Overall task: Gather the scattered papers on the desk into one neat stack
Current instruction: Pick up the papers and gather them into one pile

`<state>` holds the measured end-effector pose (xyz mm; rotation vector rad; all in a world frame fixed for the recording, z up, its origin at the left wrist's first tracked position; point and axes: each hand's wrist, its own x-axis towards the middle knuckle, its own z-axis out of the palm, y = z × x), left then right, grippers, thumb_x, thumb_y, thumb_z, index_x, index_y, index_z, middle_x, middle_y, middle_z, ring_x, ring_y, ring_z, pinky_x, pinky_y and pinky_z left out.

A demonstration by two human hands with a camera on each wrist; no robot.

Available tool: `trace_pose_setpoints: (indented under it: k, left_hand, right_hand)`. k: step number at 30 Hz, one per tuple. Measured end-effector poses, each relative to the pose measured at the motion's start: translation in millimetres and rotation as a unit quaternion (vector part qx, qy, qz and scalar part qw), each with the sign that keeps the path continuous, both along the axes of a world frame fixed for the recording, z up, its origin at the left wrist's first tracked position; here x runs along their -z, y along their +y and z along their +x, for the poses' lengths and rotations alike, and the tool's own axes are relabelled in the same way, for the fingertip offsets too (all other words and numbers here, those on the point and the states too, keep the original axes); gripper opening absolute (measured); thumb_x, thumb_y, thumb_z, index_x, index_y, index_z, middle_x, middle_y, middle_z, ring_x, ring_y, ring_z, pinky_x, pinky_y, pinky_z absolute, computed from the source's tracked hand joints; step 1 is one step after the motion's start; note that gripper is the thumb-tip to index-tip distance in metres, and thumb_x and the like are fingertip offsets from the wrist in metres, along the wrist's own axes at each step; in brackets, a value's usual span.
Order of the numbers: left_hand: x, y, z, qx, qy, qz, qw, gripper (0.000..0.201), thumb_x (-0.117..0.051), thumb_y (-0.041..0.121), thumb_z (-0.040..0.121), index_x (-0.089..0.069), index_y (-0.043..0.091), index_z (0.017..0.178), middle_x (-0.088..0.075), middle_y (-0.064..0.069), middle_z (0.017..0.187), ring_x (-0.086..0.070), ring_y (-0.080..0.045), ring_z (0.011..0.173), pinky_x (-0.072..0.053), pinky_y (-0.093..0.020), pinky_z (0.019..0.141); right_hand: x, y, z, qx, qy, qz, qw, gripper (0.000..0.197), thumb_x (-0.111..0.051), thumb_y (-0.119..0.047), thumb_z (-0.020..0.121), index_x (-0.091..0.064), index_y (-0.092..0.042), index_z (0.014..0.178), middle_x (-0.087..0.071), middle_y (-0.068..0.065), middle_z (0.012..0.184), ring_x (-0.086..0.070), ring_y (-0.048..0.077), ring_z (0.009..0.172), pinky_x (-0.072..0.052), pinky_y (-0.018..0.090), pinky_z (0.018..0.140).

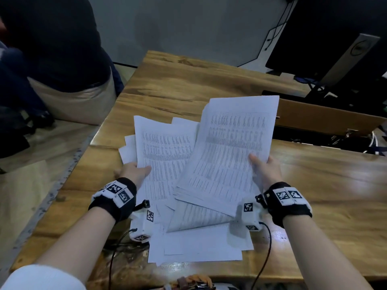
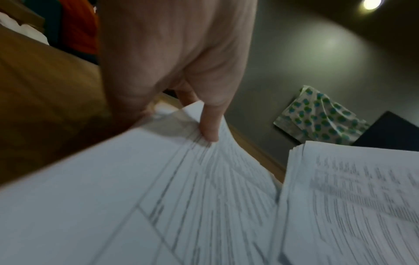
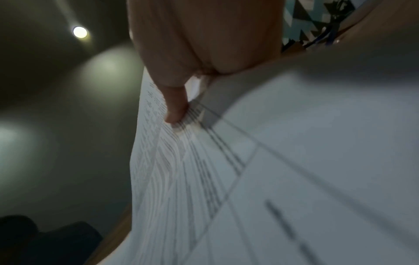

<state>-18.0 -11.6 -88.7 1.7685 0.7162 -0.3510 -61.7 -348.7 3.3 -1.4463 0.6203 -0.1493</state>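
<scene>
Two bundles of white printed sheets are lifted above the wooden desk [image 1: 324,195]. My left hand [image 1: 134,171] grips the left bundle [image 1: 165,155] at its left edge, thumb on top; the left wrist view shows that thumb [image 2: 209,125] pressing on the paper [image 2: 158,197]. My right hand [image 1: 265,170] grips the thicker right bundle [image 1: 232,151] at its right edge, thumb on top, as the right wrist view shows with the thumb [image 3: 174,107] on the sheets [image 3: 294,161]. The right bundle overlaps the left one. More loose sheets [image 1: 199,245] lie flat on the desk beneath both hands.
A cardboard box [image 1: 326,118] and a monitor stand [image 1: 347,59] sit at the back right, with cables beside them. A seated person [image 1: 52,49] is at the far left beyond the desk's edge. Cables trail from both wrist cameras toward the desk's near edge.
</scene>
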Motion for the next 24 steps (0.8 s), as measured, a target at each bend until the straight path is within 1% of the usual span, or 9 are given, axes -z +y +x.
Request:
trace_pose_setpoints:
  k: [3,5,7,9,11,15,18,21,24]
  left_hand:
    - [-27.5,-7.9,-8.1,0.037,0.002,0.002,0.999,0.032,-0.069,0.029,0.073,-0.065,0.011,0.099,-0.065,-0.011,0.109,-0.062,-0.033,0.097,-0.051,-0.038,0.09]
    - [-40.4,-11.4,-16.3,0.047,-0.002,-0.018,0.999,0.004,-0.055,0.006,0.085,-0.058,0.004,0.086,-0.064,-0.007,0.072,-0.055,-0.027,0.075,-0.045,-0.03,0.069]
    - [-33.5,-9.9,-14.5,0.056,-0.003,-0.009,0.998,0.004,-0.052,0.0,0.086,-0.055,0.002,0.084,-0.053,-0.007,0.06,-0.043,-0.021,0.059,-0.036,-0.025,0.054]
    - [-31.1,-3.7,-11.9,0.068,-0.002,0.001,0.998,0.021,-0.059,0.007,0.085,-0.055,-0.005,0.103,-0.058,-0.013,0.078,-0.053,-0.025,0.067,-0.042,-0.026,0.059]
    - [-30.0,5.4,-5.9,0.066,0.008,-0.013,0.998,0.043,-0.062,0.015,0.083,-0.052,-0.007,0.119,-0.062,-0.019,0.109,-0.06,-0.034,0.097,-0.046,-0.031,0.073]
    - [-37.1,11.7,-4.3,0.067,0.009,-0.065,0.996,0.042,-0.054,0.017,0.091,-0.05,-0.008,0.125,-0.057,-0.021,0.129,-0.056,-0.037,0.117,-0.045,-0.045,0.1]
    - [-39.1,10.9,-8.1,0.055,0.008,-0.076,0.996,0.053,-0.054,0.033,0.091,-0.051,-0.007,0.126,-0.058,-0.02,0.13,-0.056,-0.037,0.117,-0.042,-0.049,0.104]
    - [-39.5,8.9,-11.4,0.085,0.008,-0.067,0.994,0.046,-0.053,0.026,0.092,-0.052,-0.007,0.124,-0.058,-0.022,0.129,-0.057,-0.038,0.116,-0.043,-0.048,0.103]
    - [-35.2,6.1,-10.1,0.101,-0.014,-0.041,0.994,0.044,-0.053,0.013,0.091,-0.043,0.001,0.133,-0.055,-0.019,0.131,-0.054,-0.037,0.118,-0.043,-0.043,0.101]
  right_hand:
    - [-4.8,3.6,11.0,0.019,-0.029,0.045,0.998,0.035,-0.054,-0.005,0.091,-0.051,-0.001,0.126,-0.062,0.014,0.12,-0.063,0.027,0.099,-0.049,0.044,0.092]
    - [-6.8,-1.4,23.8,0.048,-0.033,0.122,0.991,0.037,-0.051,-0.006,0.093,-0.049,-0.003,0.13,-0.059,0.014,0.125,-0.06,0.031,0.108,-0.048,0.052,0.094]
    - [-5.6,-10.4,35.3,0.065,-0.013,0.18,0.981,0.04,-0.05,-0.014,0.094,-0.048,-0.006,0.133,-0.059,0.013,0.13,-0.059,0.032,0.114,-0.054,0.05,0.085]
    - [0.8,-19.0,40.0,0.075,0.037,0.176,0.981,0.041,-0.05,-0.019,0.095,-0.049,-0.003,0.132,-0.06,0.013,0.128,-0.061,0.033,0.11,-0.059,0.044,0.066]
    - [10.5,-21.7,39.6,0.067,0.068,0.146,0.985,0.039,-0.051,-0.018,0.094,-0.049,0.001,0.128,-0.06,0.008,0.123,-0.063,0.029,0.099,-0.056,0.036,0.055]
    - [34.8,-11.5,26.1,0.102,0.071,0.027,0.992,0.037,-0.054,-0.004,0.091,-0.052,-0.002,0.128,-0.058,0.004,0.122,-0.058,0.023,0.098,-0.049,0.034,0.082]
    - [54.1,-9.2,18.3,0.113,0.096,-0.014,0.989,0.043,-0.057,-0.009,0.09,-0.048,-0.004,0.132,-0.058,0.009,0.129,-0.059,0.025,0.105,-0.047,0.035,0.091]
    - [52.0,-15.6,18.2,0.123,0.137,-0.015,0.983,0.042,-0.051,-0.014,0.094,-0.047,-0.003,0.135,-0.054,0.008,0.131,-0.061,0.034,0.097,-0.052,0.028,0.081]
    - [44.8,-20.9,24.6,0.091,0.143,-0.028,0.985,0.046,-0.048,-0.022,0.096,-0.043,0.0,0.136,-0.051,0.015,0.138,-0.047,0.022,0.092,-0.04,0.022,0.08]
